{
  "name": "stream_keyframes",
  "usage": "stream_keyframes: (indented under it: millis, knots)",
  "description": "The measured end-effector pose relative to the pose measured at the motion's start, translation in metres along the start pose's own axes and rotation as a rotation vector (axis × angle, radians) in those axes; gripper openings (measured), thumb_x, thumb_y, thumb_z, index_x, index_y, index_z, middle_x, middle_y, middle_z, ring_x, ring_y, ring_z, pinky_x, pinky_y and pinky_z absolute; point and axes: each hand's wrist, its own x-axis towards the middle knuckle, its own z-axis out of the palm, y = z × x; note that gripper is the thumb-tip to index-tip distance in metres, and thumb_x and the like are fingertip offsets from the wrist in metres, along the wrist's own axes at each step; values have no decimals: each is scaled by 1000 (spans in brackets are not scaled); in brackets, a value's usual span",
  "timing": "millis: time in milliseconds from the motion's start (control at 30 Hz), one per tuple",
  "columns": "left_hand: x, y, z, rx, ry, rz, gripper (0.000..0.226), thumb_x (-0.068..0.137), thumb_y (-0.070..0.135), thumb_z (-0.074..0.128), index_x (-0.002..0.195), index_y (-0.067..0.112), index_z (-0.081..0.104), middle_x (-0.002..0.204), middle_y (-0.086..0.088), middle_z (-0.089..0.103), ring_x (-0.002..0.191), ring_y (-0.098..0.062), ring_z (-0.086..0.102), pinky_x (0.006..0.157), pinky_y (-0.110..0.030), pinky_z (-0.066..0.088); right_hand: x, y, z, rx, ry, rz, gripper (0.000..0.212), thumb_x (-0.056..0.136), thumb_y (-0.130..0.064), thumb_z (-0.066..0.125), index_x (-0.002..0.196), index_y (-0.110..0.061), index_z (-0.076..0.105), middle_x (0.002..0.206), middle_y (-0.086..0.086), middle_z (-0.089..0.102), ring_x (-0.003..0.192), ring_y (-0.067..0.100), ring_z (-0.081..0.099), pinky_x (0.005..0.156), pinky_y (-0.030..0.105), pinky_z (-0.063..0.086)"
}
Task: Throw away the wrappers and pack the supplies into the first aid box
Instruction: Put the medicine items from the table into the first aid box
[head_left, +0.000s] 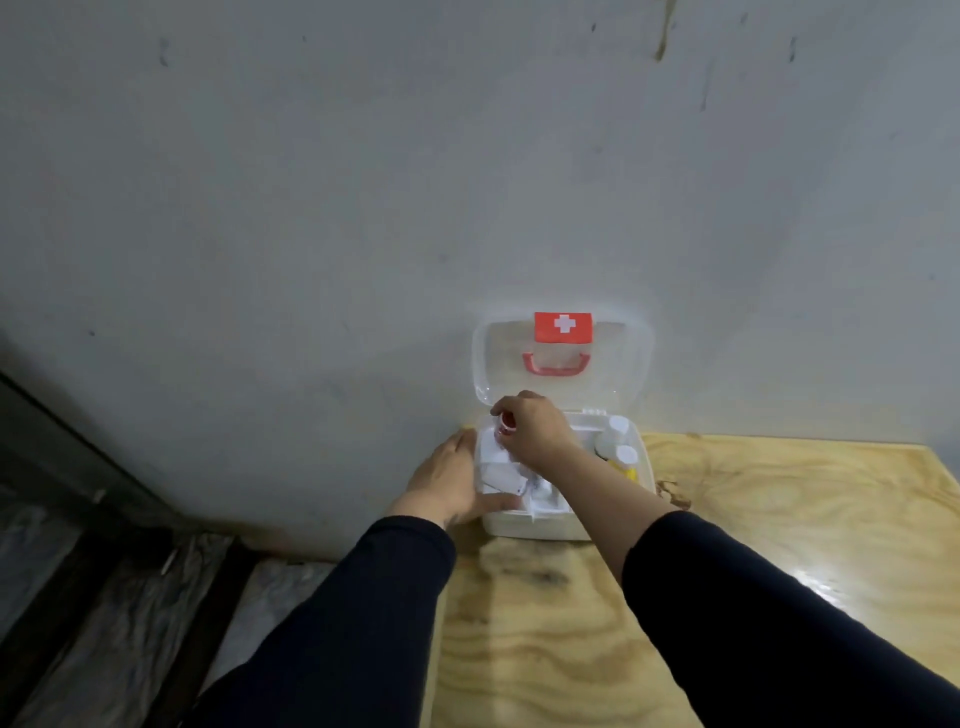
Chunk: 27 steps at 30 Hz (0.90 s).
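Note:
A white first aid box (540, 525) stands open at the back left corner of the wooden table, its clear lid (618, 374) with a red cross label and red handle leaning on the wall. My right hand (535, 428) is inside the box's back left part, fingers closed on a small red-and-white item (505, 422). My left hand (452, 480) grips the box's left wall, thumb along the front rim. White bandage rolls (501, 475) lie in the left compartment. White-capped bottles (621, 441) stand on the right side.
The plywood table (753, 545) stretches to the right and toward me. A grey wall (363, 208) rises right behind the box. Left of the table's edge, lower down, lie dark beams and crumpled plastic sheeting (130, 597).

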Motion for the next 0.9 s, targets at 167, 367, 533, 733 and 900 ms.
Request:
stream_keyframes:
  millis: [167,367,533,733,900]
  knots:
    - [5,-6,0,-23,-10,44,98,56,62,78,136,28,34,133,1,48,122,-22,48,98,-40,45,8,-11,8,10,-25,33,44,85,-14,66,128,-18,57,119,7,51,100,27,61,92,35,51]
    - [10,-12,3,-26,-5,18,109,42,70,76,134,30,34,132,4,48,120,-22,49,97,-40,45,3,-7,-20,248,79,153,49,75,-8,77,116,-5,51,96,3,57,86,17,59,78,28,50]
    - [12,-11,1,-19,-27,62,118,43,70,77,141,28,27,142,4,43,128,-21,44,104,-42,41,-14,6,-30,101,43,126,30,81,-14,66,112,-10,65,110,9,69,95,20,62,81,24,46]
    - [12,-12,3,-57,-38,78,116,49,64,80,144,30,23,145,4,39,130,-23,43,105,-43,40,-18,-4,-24,29,-40,117,54,81,-4,56,134,-18,51,113,9,52,102,24,54,93,28,43]
    - [12,-12,4,-38,-48,63,115,49,66,79,143,29,23,143,5,41,127,-24,46,102,-44,42,-20,-7,-14,28,-36,83,54,74,-3,66,122,-16,46,112,8,57,98,25,56,83,33,52]
